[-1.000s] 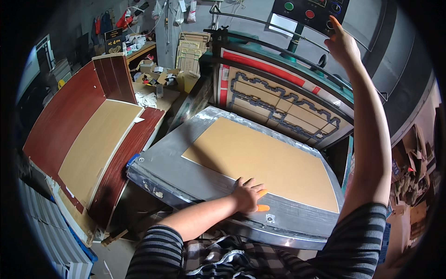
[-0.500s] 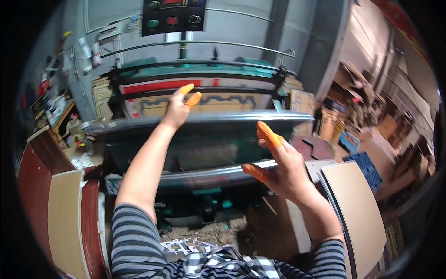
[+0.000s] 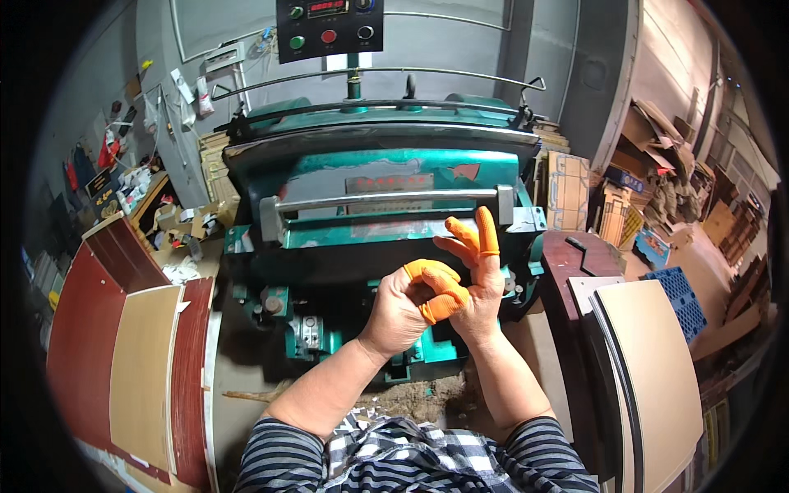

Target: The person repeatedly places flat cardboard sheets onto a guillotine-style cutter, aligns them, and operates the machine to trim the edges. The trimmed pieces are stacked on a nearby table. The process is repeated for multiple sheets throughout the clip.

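Orange finger covers sit on fingers of both hands. My left hand is closed, its covered fingers curled in a pinch against the thumb side of my right hand. The right thumb seems to lie inside that grip, mostly hidden. Other fingers of the right hand point up and are apart, holding nothing. Beyond the hands stands a green press machine with a metal bar handle across its front. Both hands are in front of the machine, nearer to me than the bar.
Flat brown and red boards are stacked at my left. More tan boards stand at the right, beside a dark red table. A control panel with buttons hangs above the machine. A blue plastic pallet lies farther right.
My hands were apart, reaching toward the machine; now they are together. The machine's front platen has swung up and shut, covering the cardboard and red strip inside. The view has steadied.
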Demonstrator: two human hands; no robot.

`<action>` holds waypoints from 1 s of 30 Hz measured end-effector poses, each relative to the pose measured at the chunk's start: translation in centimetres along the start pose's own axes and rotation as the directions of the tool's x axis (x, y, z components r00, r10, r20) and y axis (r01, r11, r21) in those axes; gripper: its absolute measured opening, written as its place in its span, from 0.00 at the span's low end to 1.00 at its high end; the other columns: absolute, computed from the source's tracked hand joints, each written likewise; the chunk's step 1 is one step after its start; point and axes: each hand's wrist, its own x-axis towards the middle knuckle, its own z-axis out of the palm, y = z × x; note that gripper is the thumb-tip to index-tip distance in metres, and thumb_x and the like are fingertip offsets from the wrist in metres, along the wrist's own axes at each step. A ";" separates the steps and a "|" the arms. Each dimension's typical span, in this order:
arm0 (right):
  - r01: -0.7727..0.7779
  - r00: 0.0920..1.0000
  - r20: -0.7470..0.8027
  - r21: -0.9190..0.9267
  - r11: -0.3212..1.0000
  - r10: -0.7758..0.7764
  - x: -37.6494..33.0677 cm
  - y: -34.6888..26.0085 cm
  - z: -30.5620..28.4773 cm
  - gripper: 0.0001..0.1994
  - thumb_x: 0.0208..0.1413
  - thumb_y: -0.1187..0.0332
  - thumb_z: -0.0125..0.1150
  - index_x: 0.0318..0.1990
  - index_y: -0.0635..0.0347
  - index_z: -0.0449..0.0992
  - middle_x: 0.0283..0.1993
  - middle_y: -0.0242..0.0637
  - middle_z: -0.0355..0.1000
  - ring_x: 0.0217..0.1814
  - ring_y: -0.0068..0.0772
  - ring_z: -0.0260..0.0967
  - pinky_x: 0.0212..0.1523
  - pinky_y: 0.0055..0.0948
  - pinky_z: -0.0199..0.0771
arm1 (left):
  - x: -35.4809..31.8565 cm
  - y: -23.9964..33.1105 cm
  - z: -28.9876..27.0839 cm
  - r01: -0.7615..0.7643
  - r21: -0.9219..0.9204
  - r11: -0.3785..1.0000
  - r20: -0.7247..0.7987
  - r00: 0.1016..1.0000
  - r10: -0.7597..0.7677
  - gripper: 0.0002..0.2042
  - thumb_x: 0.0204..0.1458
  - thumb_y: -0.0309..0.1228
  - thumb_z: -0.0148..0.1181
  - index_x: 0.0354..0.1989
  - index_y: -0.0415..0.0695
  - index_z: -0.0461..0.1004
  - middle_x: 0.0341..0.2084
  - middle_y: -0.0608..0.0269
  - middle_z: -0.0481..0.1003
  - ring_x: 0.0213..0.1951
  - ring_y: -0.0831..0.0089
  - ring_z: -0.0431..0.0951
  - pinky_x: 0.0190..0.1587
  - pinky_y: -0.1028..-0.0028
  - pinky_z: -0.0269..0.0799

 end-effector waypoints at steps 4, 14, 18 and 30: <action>0.029 0.999 0.030 -0.026 0.999 -0.028 -0.4 -0.2 0.6 0.39 0.54 0.68 0.65 0.69 0.58 0.49 0.58 0.42 0.66 0.56 0.36 0.69 0.51 0.32 0.74 | -2.2 -0.5 -0.1 0.052 0.133 0.990 0.000 0.999 -0.053 0.17 0.47 0.20 0.68 0.46 0.38 0.73 0.40 0.65 0.75 0.43 0.77 0.76 0.50 0.75 0.72; -0.130 0.991 0.045 0.220 0.967 0.123 -0.6 -1.2 1.7 0.45 0.45 0.69 0.73 0.69 0.54 0.51 0.57 0.42 0.68 0.53 0.35 0.72 0.54 0.33 0.73 | -2.3 2.6 -0.4 -0.027 0.076 0.997 -0.099 0.994 0.035 0.16 0.51 0.23 0.64 0.49 0.37 0.72 0.40 0.64 0.76 0.42 0.79 0.75 0.49 0.77 0.72; -0.332 0.943 0.181 0.510 0.793 0.278 -1.1 -2.9 2.2 0.41 0.52 0.72 0.66 0.70 0.52 0.47 0.58 0.43 0.66 0.55 0.36 0.71 0.55 0.34 0.72 | -2.7 2.1 0.7 -0.084 0.213 0.973 -0.071 0.992 0.101 0.12 0.49 0.26 0.68 0.40 0.38 0.76 0.36 0.68 0.76 0.38 0.81 0.75 0.45 0.77 0.72; -0.137 0.990 0.084 0.284 0.949 0.117 0.1 -2.8 -3.0 0.26 0.59 0.70 0.58 0.64 0.66 0.60 0.58 0.43 0.68 0.56 0.34 0.69 0.56 0.30 0.69 | -3.1 4.9 -1.8 -0.118 0.450 0.885 0.054 0.993 0.105 0.32 0.48 0.32 0.69 0.62 0.39 0.63 0.47 0.60 0.74 0.49 0.72 0.73 0.55 0.72 0.66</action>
